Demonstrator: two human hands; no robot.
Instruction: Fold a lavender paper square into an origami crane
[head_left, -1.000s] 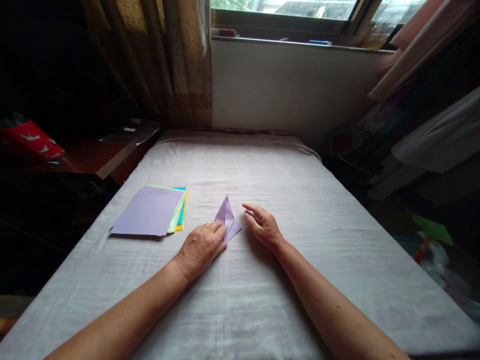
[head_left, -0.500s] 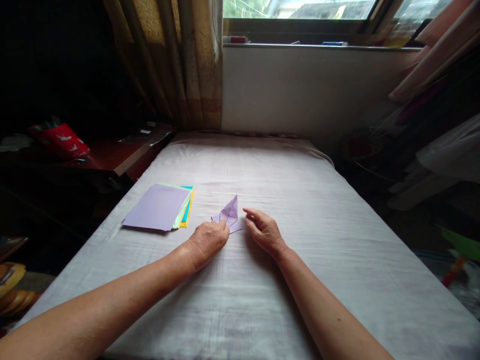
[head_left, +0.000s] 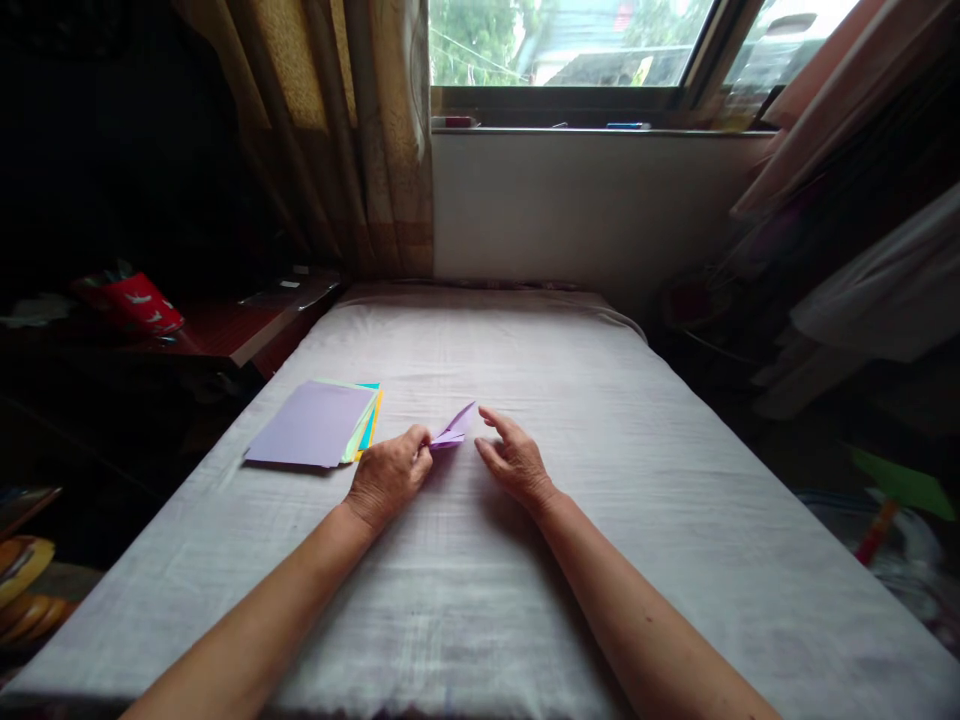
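In the head view, pinching the folded purple paper (head_left: 452,434) in the left hand (head_left: 391,470), pressing thumb and curled fingers together over its left end. Pointing the paper's free tip up and to the right, over the middle of the pale cloth (head_left: 645,520), and stopping it just short of the right hand (head_left: 517,460). Leaving unclear any contact between paper and cloth. Holding the right hand partly open, curving thumb and fingers toward the paper across a narrow gap, gripping nothing.

Lying just left of the left hand, showing purple on top and fanning green, blue and orange edges along the right side: the paper stack (head_left: 311,425). Bringing its near right corner close to the knuckles, its left corner near the cloth's slanting left edge. Stretching broadly from the right forearm to the right edge, and ahead of both hands to the far edge below the wall (head_left: 585,200): bare cloth. Standing past the left edge: the dark red desk (head_left: 217,330), bearing the red container (head_left: 142,303). Hanging beyond the right edge: clothes (head_left: 862,290).
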